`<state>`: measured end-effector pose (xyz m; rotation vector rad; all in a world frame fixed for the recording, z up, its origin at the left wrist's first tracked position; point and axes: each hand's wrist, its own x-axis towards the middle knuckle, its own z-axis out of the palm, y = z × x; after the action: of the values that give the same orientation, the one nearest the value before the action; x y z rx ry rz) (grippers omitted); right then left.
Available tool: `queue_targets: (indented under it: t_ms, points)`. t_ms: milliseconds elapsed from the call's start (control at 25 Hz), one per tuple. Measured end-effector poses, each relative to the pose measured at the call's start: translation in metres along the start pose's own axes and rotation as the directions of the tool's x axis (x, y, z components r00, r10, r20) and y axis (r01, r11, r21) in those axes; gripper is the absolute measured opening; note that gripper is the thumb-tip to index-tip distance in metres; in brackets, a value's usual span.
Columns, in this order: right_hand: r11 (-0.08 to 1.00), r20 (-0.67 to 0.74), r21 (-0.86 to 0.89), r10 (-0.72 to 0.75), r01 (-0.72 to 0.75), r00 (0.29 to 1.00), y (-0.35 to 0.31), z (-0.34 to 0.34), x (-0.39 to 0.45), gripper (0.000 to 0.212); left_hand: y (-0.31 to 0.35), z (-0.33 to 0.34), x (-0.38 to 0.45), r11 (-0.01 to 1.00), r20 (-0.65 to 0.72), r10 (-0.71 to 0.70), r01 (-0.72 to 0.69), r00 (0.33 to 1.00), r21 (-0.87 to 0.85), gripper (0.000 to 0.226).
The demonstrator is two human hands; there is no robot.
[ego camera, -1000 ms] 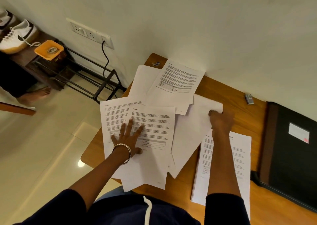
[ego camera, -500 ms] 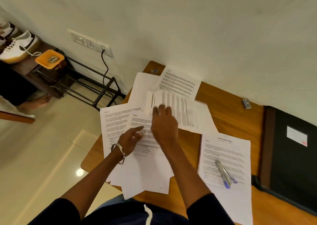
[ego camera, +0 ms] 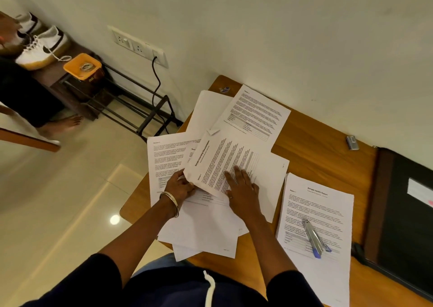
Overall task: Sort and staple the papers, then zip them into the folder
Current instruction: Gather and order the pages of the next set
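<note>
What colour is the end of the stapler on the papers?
Blue. The stapler is silver with a blue end, best seen in the head view.

dark sleeves (ego camera: 290,290), silver bangle (ego camera: 170,201), white drawstring (ego camera: 210,290)

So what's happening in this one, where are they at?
A person is sorting loose papers on a wooden desk. The right hand lies flat on a sideways printed sheet, while the left hand holds its near corner. A separate stack lies to the right with a stapler resting on it. The black folder lies shut at the far right.
</note>
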<state>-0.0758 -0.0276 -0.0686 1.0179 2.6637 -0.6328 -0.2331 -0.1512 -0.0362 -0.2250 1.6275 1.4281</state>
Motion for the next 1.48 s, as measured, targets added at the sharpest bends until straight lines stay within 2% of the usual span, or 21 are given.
queue_targets:
  t_ms: [160, 280, 320, 400, 480, 520, 600, 680, 760, 840, 920, 960, 1120, 1240, 1320, 1360, 1400, 1440, 1480]
  points:
    - [0.999, 0.021, -0.039, -0.01, 0.011, 1.0, 0.001, 0.002, -0.001, 0.064, -0.001, -0.002, 0.004, 0.999, 0.001, -0.031, 0.031, 1.0, -0.018, 0.054]
    - [0.999, 0.007, -0.007, 0.035, -0.034, 0.999, -0.005, 0.003, -0.001, 0.062, 0.001, 0.0, 0.004, 0.997, -0.009, -0.057, 0.057, 0.998, -0.043, 0.039]
    - [1.0, -0.019, -0.003, 0.02, -0.021, 1.0, -0.009, 0.004, -0.001, 0.062, 0.001, 0.002, 0.004, 0.997, -0.025, -0.068, 0.067, 0.997, -0.039, 0.033]
    - [0.998, -0.166, -0.002, -0.057, 0.058, 0.984, -0.016, 0.007, -0.004, 0.054, 0.002, 0.005, 0.004, 0.999, -0.092, -0.044, 0.044, 0.995, 0.004, 0.027]
    - [0.994, -0.285, 0.095, -0.031, 0.06, 0.958, -0.019, 0.0, -0.005, 0.043, 0.008, 0.006, 0.006, 0.989, -0.162, 0.083, -0.062, 0.983, 0.132, 0.023]
    - [0.983, -0.311, 0.18, 0.028, 0.03, 0.95, -0.017, -0.009, -0.001, 0.039, 0.014, 0.006, 0.006, 0.969, -0.147, 0.162, -0.129, 0.976, 0.211, 0.017]
    - [0.931, -0.324, 0.364, 0.14, -0.013, 0.936, -0.011, -0.033, 0.01, 0.04, 0.036, 0.01, -0.003, 0.918, -0.01, 0.28, -0.265, 0.96, 0.297, 0.008]
    - [0.879, -0.453, 0.473, 0.184, 0.06, 0.872, -0.004, -0.065, 0.021, 0.052, 0.063, 0.014, -0.012, 0.874, 0.125, 0.333, -0.356, 0.935, 0.332, 0.007]
    - [0.819, -0.531, 0.563, 0.252, 0.114, 0.809, -0.003, -0.099, 0.031, 0.062, 0.085, 0.014, -0.018, 0.818, 0.18, 0.382, -0.422, 0.907, 0.391, 0.011]
    - [0.689, -0.45, 0.712, 0.302, 0.133, 0.84, -0.007, -0.128, 0.035, 0.066, 0.099, 0.008, -0.021, 0.786, 0.189, 0.424, -0.464, 0.886, 0.409, 0.016]
    - [0.568, -0.381, 0.803, 0.259, 0.179, 0.888, -0.009, -0.143, 0.037, 0.056, 0.101, 0.002, -0.021, 0.79, 0.153, 0.451, -0.473, 0.879, 0.39, 0.022]
    - [0.546, -0.39, 0.811, 0.236, 0.21, 0.89, -0.009, -0.145, 0.036, 0.048, 0.099, 0.0, -0.021, 0.813, 0.107, 0.443, -0.449, 0.89, 0.369, 0.025]
    - [0.516, -0.396, 0.825, 0.233, 0.232, 0.888, -0.017, -0.135, 0.022, 0.038, 0.091, -0.003, -0.022, 0.885, -0.063, 0.39, -0.354, 0.919, 0.303, 0.023]
    - [0.542, -0.382, 0.805, 0.166, 0.239, 0.909, -0.02, -0.126, 0.014, 0.041, 0.09, -0.002, -0.027, 0.872, -0.078, 0.421, -0.38, 0.904, 0.308, 0.022]
    - [0.531, -0.398, 0.82, 0.26, 0.214, 0.88, -0.022, -0.122, 0.015, 0.031, 0.089, -0.001, -0.029, 0.846, -0.081, 0.457, -0.405, 0.886, 0.347, 0.022]
    - [0.449, -0.351, 0.877, 0.353, 0.172, 0.867, -0.024, -0.123, 0.017, 0.025, 0.088, 0.0, -0.029, 0.837, -0.084, 0.468, -0.41, 0.88, 0.363, 0.023]
    - [0.291, -0.245, 0.949, 0.44, 0.12, 0.864, -0.026, -0.127, 0.017, 0.021, 0.087, 0.0, -0.029, 0.832, -0.086, 0.472, -0.411, 0.878, 0.373, 0.025]
    - [0.083, -0.109, 0.993, 0.476, 0.079, 0.873, -0.029, -0.131, 0.016, 0.018, 0.086, 0.001, -0.029, 0.83, -0.089, 0.471, -0.407, 0.878, 0.381, 0.025]
    - [-0.133, 0.012, 0.99, 0.448, 0.053, 0.894, -0.03, -0.135, 0.015, 0.019, 0.085, 0.001, -0.028, 0.83, -0.095, 0.469, -0.401, 0.878, 0.388, 0.025]
